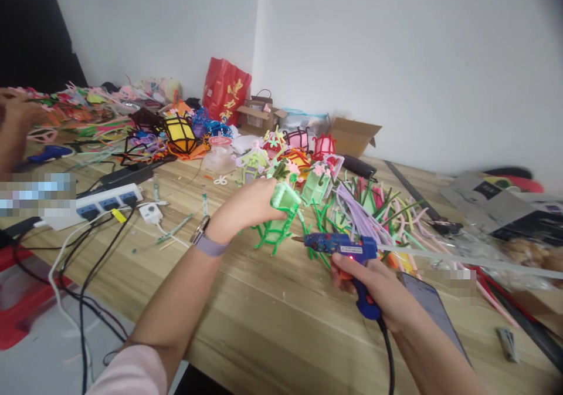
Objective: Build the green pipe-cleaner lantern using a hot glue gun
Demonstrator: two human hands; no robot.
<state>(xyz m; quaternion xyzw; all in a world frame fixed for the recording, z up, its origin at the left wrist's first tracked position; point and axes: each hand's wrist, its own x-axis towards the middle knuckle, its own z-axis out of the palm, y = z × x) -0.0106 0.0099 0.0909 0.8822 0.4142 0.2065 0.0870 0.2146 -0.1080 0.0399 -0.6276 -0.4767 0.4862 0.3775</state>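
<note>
1. Right now the left hand (246, 204) is closed around a small green pipe-cleaner lantern (281, 213), held just above the bench (272, 324) w/ its green legs hanging toward the wood
2. Right hand (378, 292) is wrapped round the grip of a blue glue gun (347, 251); its red light is on, nozzle points left at the lantern's base, tip near but not touching it as far as I can tell
3. To do this bit well, I'd judge: keep the lantern steady, bring the nozzle right to the joint, squeeze gently so only a small bead comes out, keep fingertips off the hot tip & the fresh glue
4. The gun's black cord runs down off the near bench edge, so mind it doesn't drag on the piece
5. Bench is light wood planks, crowded: a heap of loose pipe cleaners (373, 213) just behind the gun, finished lanterns beyond incl. a yellow & black one (179, 134), a phone (433, 310) lying by the right wrist, a white power strip (105, 201) w/ cables to the left
6. Further back: a red bag (226, 90) & an open cardboard box (354, 137) against plain white walls; another person's hand (17, 119) is at the far left edge, near a 2nd blue glue gun (48, 153)
</note>
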